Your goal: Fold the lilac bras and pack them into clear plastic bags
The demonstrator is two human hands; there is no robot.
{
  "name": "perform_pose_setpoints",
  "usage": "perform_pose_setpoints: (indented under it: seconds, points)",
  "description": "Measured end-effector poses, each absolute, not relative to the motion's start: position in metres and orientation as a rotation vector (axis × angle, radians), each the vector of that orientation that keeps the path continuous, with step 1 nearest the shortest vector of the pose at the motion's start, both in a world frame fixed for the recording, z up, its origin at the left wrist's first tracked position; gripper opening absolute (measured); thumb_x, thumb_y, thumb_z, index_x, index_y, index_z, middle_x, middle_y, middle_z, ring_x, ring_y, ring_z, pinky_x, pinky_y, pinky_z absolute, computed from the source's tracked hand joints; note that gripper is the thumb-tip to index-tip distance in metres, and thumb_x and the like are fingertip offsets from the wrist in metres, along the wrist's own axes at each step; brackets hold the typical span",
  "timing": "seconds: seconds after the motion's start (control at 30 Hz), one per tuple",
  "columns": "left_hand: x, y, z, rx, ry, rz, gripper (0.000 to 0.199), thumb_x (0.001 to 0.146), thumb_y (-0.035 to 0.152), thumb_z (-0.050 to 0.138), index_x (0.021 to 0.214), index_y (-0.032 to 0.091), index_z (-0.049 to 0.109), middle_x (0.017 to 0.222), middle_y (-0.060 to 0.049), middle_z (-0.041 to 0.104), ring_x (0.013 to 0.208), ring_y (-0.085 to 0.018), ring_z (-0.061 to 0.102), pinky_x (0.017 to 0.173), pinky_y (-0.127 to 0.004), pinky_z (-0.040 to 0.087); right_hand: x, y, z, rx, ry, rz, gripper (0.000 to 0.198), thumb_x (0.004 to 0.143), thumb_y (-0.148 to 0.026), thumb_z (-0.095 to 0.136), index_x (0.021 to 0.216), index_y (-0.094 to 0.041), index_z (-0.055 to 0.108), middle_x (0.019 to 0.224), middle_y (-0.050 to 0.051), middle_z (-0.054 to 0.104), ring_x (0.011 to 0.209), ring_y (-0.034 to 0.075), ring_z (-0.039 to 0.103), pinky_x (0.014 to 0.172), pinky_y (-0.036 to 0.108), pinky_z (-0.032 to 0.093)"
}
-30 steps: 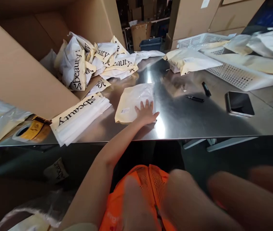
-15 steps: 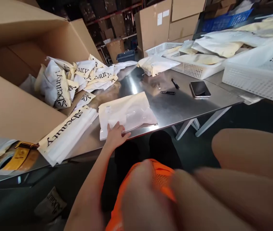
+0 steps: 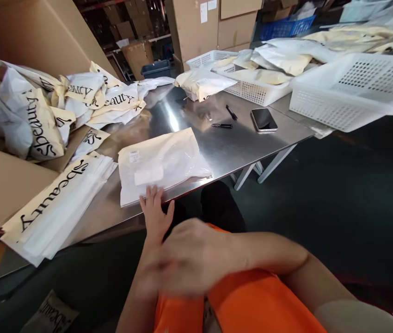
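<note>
My left hand [image 3: 155, 212] is at the table's front edge with its fingers spread. Its fingertips meet the lower edge of a white plastic mailing bag [image 3: 163, 164], which lies flat and bears a small label [image 3: 134, 156]. My right hand [image 3: 196, 256] is blurred by motion in front of my orange vest [image 3: 252, 300], over my left forearm; its fingers are smeared. To the left of the bag lies a stack of flat printed bags [image 3: 68, 199] lettered "beauty".
A carton [image 3: 12, 185] with filled printed bags [image 3: 46, 125] stands at left. Two black pens [image 3: 222, 126] and a phone [image 3: 264, 119] lie on the steel table [image 3: 168, 113]. White baskets [image 3: 338, 101] with packed bags line the right. A printed bag [image 3: 51, 314] lies on the floor.
My left hand has slid back off the bag's middle to its near edge, fingers spreading. My right hand has swung from the lower right across my body to the left. The view has shifted right.
</note>
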State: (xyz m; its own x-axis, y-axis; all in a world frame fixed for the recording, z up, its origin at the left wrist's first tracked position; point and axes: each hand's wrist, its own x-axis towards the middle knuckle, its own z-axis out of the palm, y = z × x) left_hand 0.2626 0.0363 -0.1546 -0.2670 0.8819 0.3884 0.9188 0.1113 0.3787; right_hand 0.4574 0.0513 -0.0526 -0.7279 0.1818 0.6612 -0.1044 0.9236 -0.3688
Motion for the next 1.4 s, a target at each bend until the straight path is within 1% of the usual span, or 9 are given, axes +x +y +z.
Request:
perform_pose_setpoints:
  seconds: [0.1, 0.2, 0.37, 0.47, 0.6, 0.77, 1.0, 1.17, 1.4]
  points:
    - [0.276, 0.02, -0.159, -1.694, -2.37, -1.41, 0.023, 0.083, 0.041, 0.056, 0.092, 0.021, 0.065, 0.105, -0.014, 0.069, 0.119, -0.032, 0.055, 0.108, -0.051, 0.034, 0.474, 0.094, -0.082, -0.74, -2.174, 0.63, 0.022, 0.095, -0.032, 0.051, 0.11, -0.022, 0.064, 0.101, 0.004, 0.071, 0.072, 0.013, 0.066, 0.066, 0.025, 0.05]
    - [0.299, 0.017, -0.16, -1.666, -2.61, -1.9, 0.026, 0.08, 0.043, 0.061, 0.064, 0.023, 0.059, 0.07, -0.006, 0.062, 0.079, -0.025, 0.06, 0.082, -0.04, 0.046, 0.493, 0.14, -0.113, -1.448, -1.949, 0.646, 0.033, 0.096, -0.043, 0.049, 0.116, -0.021, 0.063, 0.092, 0.006, 0.07, 0.067, 0.017, 0.064, 0.062, 0.027, 0.046]
    - [0.34, 0.048, -0.154, -1.914, -2.916, -2.32, 0.034, 0.08, 0.051, 0.058, 0.066, 0.02, 0.06, 0.054, -0.001, 0.055, 0.049, -0.015, 0.052, 0.048, -0.026, 0.036, 0.487, 0.178, -0.134, -1.443, -1.668, 1.252, 0.049, 0.094, -0.059, 0.039, 0.087, -0.019, 0.066, 0.06, 0.001, 0.061, 0.043, 0.013, 0.055, 0.053, 0.026, 0.042]
    - [0.354, 0.077, -0.149, -1.804, -3.046, -2.642, 0.046, 0.079, 0.064, 0.051, 0.072, 0.019, 0.056, 0.053, 0.0, 0.054, 0.041, -0.013, 0.051, 0.039, -0.023, 0.028, 0.472, 0.179, -0.136, -1.287, -1.457, 1.546, 0.044, 0.086, -0.056, 0.049, 0.064, -0.019, 0.054, 0.049, -0.002, 0.052, 0.035, 0.009, 0.044, 0.042, 0.024, 0.034]
    - [0.366, 0.109, -0.147, -1.339, -3.101, -3.116, 0.057, 0.067, 0.075, 0.059, 0.072, 0.019, 0.052, 0.049, 0.003, 0.05, 0.035, -0.011, 0.047, 0.035, -0.02, 0.022, 0.468, 0.174, -0.14, -1.256, -1.327, 1.674, 0.042, 0.08, -0.05, 0.046, 0.052, -0.021, 0.038, 0.044, -0.003, 0.042, 0.033, 0.007, 0.033, 0.035, 0.023, 0.024]
    - [0.381, 0.124, -0.15, -1.22, -3.035, -3.193, 0.059, 0.064, 0.077, 0.062, 0.068, 0.02, 0.048, 0.044, 0.006, 0.046, 0.031, -0.01, 0.044, 0.032, -0.02, 0.021, 0.472, 0.181, -0.14, -1.248, -1.3, 1.738, 0.043, 0.083, -0.058, 0.042, 0.06, -0.021, 0.046, 0.04, -0.005, 0.041, 0.029, 0.009, 0.033, 0.033, 0.023, 0.021]
    - [0.379, 0.119, -0.151, -1.304, -2.911, -3.19, 0.061, 0.062, 0.077, 0.064, 0.054, 0.02, 0.042, 0.037, 0.005, 0.04, 0.027, -0.009, 0.039, 0.031, -0.021, 0.015, 0.473, 0.171, -0.14, -1.1, -1.425, 1.852, 0.034, 0.076, -0.047, 0.052, 0.057, -0.02, 0.045, 0.043, -0.003, 0.047, 0.034, 0.008, 0.038, 0.035, 0.02, 0.023]
    - [0.379, 0.1, -0.156, -1.35, -2.856, -3.168, 0.057, 0.065, 0.063, 0.067, 0.039, 0.019, 0.042, 0.031, 0.003, 0.034, 0.025, -0.009, 0.036, 0.032, -0.022, 0.018, 0.482, 0.141, -0.147, -1.083, -1.393, 1.922, 0.037, 0.076, -0.048, 0.052, 0.054, -0.021, 0.041, 0.04, -0.005, 0.039, 0.033, 0.006, 0.027, 0.034, 0.021, 0.016]
    - [0.298, 0.039, -0.144, -0.623, -2.631, -3.197, 0.051, 0.068, 0.057, 0.061, 0.046, 0.022, 0.03, 0.033, 0.008, 0.024, 0.027, -0.005, 0.023, 0.032, -0.02, 0.016, 0.53, 0.16, -0.136, -1.072, -0.847, 1.82, 0.033, 0.066, -0.033, 0.054, 0.051, -0.023, 0.026, 0.04, -0.006, 0.024, 0.031, 0.005, 0.015, 0.036, 0.025, 0.012]
